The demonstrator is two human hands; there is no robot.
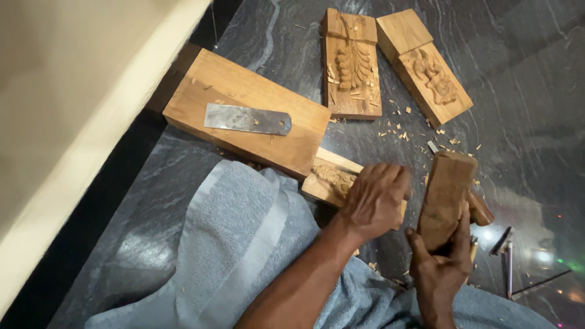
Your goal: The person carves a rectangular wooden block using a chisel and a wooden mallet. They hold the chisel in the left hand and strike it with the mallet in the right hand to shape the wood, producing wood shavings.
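The right hand [440,268] is closed around the lower end of a wooden mallet block [446,198], holding it upright at the near right, with the thumb and fingers wrapped about its base. The left hand [375,200] is curled into a loose fist over the right end of a small carved panel [332,181]; whatever it grips is hidden under the fingers, so I cannot tell what it holds. That panel lies on the dark stone floor [524,116], near the middle, its far left edge tucked against a large plain wooden block [244,109]. A flat metal blade [247,119] lies on top of the large block. Farther off lie two more carved panels: one with a leaf pattern [352,64] and, just to its right, an angled one with a figure relief [425,64]. Wood chips [399,131] are scattered on the floor between these panels and the hands. A grey towel [241,244] covers the person's lap at the near side. Thin metal tools [506,256] lie on the floor at the near right.
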